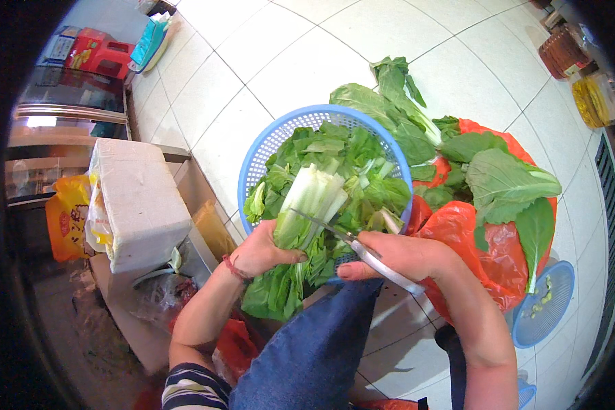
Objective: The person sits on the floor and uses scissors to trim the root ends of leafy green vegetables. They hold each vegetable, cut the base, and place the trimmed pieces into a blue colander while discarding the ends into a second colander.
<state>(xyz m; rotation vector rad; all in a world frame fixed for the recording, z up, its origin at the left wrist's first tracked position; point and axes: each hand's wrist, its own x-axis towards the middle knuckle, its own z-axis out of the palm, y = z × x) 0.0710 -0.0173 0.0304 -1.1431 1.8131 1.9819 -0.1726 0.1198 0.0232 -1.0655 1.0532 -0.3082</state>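
My left hand (259, 251) is closed around a bunch of leafy greens (310, 192), its pale stalk ends pointing up and its leaves hanging towards my knee. In my right hand (410, 251) is a cutting tool with a white handle (384, 269); it looks like scissors, though my fingers partly cover it. Its narrow dark blade (315, 220) lies across the stalks, and I cannot tell whether it cuts into them. Below the bunch stands a round blue plastic colander (244, 177) holding many loose green leaf pieces (297, 148).
Right of the colander, whole greens (497, 177) lie on a red plastic bag (497, 266); others (405, 107) rest on the tiled floor. A smaller blue basket (520, 323) holds small pieces. A white foam box (143, 205) stands left. Oil bottles (592, 100) line the far right.
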